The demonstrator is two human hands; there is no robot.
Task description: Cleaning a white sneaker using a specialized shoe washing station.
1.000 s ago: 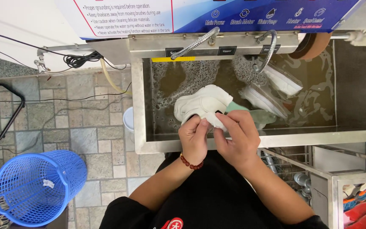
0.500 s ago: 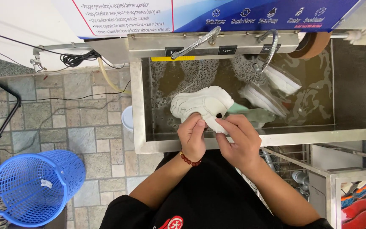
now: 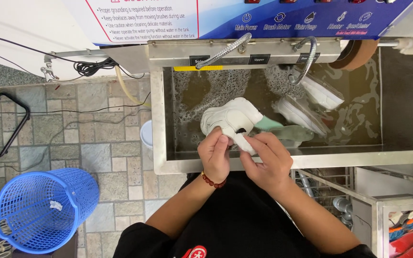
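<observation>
Both hands are on a white sneaker (image 3: 233, 120), held just above the murky, foamy water in the steel wash tank (image 3: 158, 143). The left hand (image 3: 214, 155) pinches the shoe's near edge with fingers closed, and the right hand (image 3: 267, 157) grips the part beside it, so neither is spread wide.

Biggest risk imo is the shoe slipping. It looks wet and soapy, the grip is only fingertips on one end, and most of the shoe hangs out over the water. If it drops, it splashes dirty water onto the black shirt and the tiled floor (image 3: 96, 143).

Two more white shoes (image 3: 311, 102) float to the right, with a pale green thing (image 3: 283, 129) just under the held one, so a drop could land on those. The flexible metal hoses (image 3: 307, 57) hang close too, easy to bump if the shoe gets lifted.
</observation>
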